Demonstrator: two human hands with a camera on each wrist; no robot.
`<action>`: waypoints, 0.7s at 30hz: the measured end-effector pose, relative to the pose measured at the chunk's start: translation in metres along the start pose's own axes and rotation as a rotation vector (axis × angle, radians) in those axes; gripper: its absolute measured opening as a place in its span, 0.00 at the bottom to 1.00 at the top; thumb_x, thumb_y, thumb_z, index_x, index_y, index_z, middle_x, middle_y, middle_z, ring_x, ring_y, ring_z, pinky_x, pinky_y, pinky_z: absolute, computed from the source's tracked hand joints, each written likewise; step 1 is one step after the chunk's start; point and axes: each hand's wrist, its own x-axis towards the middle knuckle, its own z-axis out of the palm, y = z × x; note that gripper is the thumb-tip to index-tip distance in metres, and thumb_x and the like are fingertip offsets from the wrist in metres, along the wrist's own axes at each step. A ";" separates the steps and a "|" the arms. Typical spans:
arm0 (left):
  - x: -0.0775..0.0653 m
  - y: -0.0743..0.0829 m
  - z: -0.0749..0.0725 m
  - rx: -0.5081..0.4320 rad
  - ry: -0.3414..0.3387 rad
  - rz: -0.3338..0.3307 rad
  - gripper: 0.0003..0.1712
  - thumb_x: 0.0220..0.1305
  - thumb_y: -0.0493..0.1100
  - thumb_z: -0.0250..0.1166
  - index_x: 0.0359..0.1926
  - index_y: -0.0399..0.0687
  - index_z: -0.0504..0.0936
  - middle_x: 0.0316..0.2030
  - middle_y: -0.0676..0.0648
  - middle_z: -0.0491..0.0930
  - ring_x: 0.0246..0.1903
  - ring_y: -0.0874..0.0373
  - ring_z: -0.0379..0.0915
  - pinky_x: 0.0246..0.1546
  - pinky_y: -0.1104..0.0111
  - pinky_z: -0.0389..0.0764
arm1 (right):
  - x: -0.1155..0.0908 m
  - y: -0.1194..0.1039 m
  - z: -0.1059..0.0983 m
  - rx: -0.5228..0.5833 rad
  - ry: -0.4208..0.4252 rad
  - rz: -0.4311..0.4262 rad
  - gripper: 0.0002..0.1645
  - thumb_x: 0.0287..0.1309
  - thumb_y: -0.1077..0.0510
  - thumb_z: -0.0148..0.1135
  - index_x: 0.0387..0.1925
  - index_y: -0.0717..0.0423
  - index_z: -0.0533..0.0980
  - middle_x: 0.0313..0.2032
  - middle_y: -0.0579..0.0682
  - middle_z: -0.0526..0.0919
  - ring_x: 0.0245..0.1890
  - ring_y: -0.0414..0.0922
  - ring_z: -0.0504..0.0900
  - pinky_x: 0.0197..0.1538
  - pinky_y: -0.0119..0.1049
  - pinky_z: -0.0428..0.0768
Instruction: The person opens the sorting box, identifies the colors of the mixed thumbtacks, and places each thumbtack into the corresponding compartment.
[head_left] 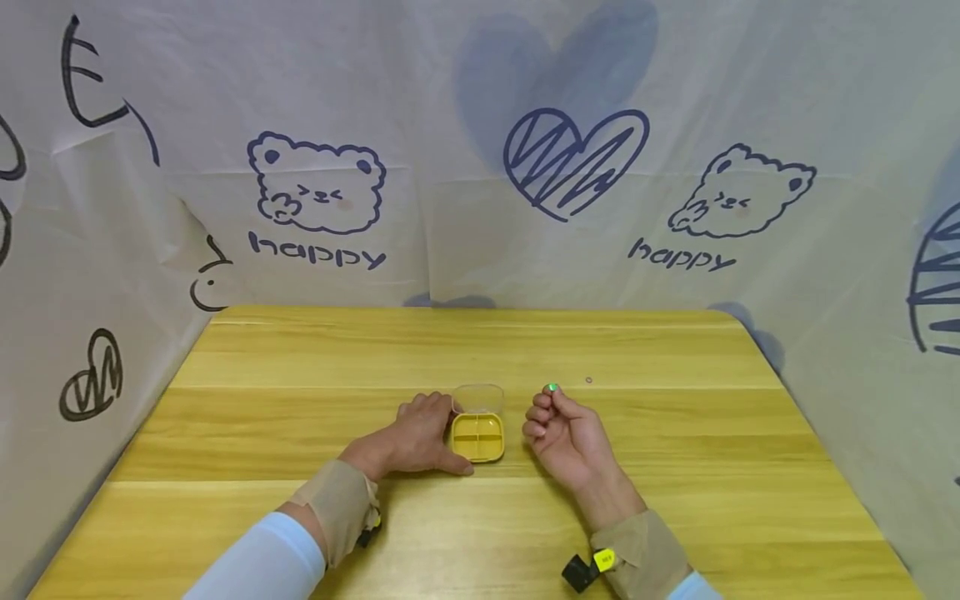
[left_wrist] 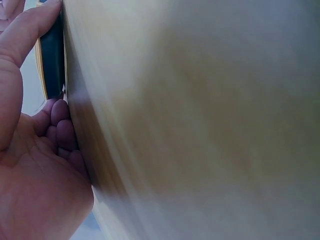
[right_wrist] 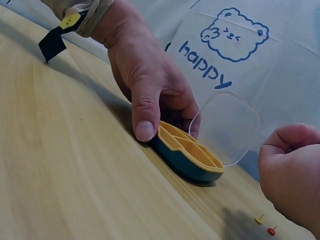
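Observation:
My left hand [head_left: 427,433] holds a small pill box [head_left: 478,459] at its left side, thumb at the near edge and other fingers behind. Yellow compartments fill the box [right_wrist: 187,167], whose outside is dark green; I see nothing in them in the head view. Its clear lid [right_wrist: 227,127] stands raised on the far side. To the right of the box, apart from it, my right hand [head_left: 570,442] pinches a small shiny green piece [head_left: 552,387] between thumb and forefinger; its kind is unclear. In the right wrist view, the fingers of this hand [right_wrist: 295,175] hide the piece.
A yellow thumbtack [right_wrist: 259,219] and a red thumbtack [right_wrist: 271,231] lie on the wooden table [head_left: 300,350], close to my right hand in the right wrist view. A tiny pinkish round thing [head_left: 588,380] lies beyond that hand. White drawn-on sheets [head_left: 465,217] hang behind the table.

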 end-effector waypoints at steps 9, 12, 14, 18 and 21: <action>0.000 0.002 -0.002 0.005 -0.010 -0.014 0.45 0.40 0.68 0.74 0.54 0.49 0.70 0.44 0.52 0.71 0.47 0.52 0.62 0.52 0.53 0.61 | -0.001 0.000 0.001 0.082 -0.058 0.022 0.08 0.72 0.55 0.45 0.36 0.52 0.67 0.31 0.44 0.70 0.30 0.39 0.64 0.33 0.32 0.62; 0.000 0.002 -0.002 0.003 -0.012 -0.014 0.45 0.40 0.68 0.74 0.54 0.50 0.70 0.44 0.52 0.71 0.47 0.52 0.62 0.51 0.53 0.61 | -0.001 0.001 0.001 0.085 -0.072 0.029 0.08 0.73 0.55 0.44 0.36 0.52 0.67 0.31 0.44 0.69 0.30 0.39 0.64 0.33 0.32 0.61; -0.001 0.002 -0.002 -0.001 -0.012 -0.014 0.44 0.40 0.68 0.74 0.53 0.50 0.70 0.44 0.52 0.71 0.47 0.52 0.63 0.51 0.53 0.61 | -0.002 0.002 0.001 0.089 -0.074 0.032 0.08 0.73 0.55 0.44 0.36 0.52 0.67 0.31 0.44 0.69 0.30 0.39 0.64 0.33 0.31 0.61; -0.001 0.001 -0.002 -0.003 -0.014 -0.016 0.44 0.40 0.68 0.74 0.53 0.50 0.70 0.43 0.53 0.71 0.46 0.53 0.63 0.51 0.54 0.61 | -0.002 0.003 0.000 0.108 -0.077 0.037 0.08 0.73 0.55 0.44 0.37 0.52 0.67 0.31 0.44 0.69 0.30 0.39 0.64 0.33 0.32 0.62; -0.001 0.001 -0.002 -0.010 -0.013 -0.013 0.44 0.40 0.68 0.74 0.53 0.50 0.71 0.43 0.52 0.71 0.46 0.53 0.63 0.50 0.53 0.61 | -0.002 0.003 -0.001 0.114 -0.076 0.038 0.08 0.73 0.55 0.45 0.37 0.52 0.67 0.31 0.44 0.69 0.30 0.39 0.64 0.33 0.32 0.62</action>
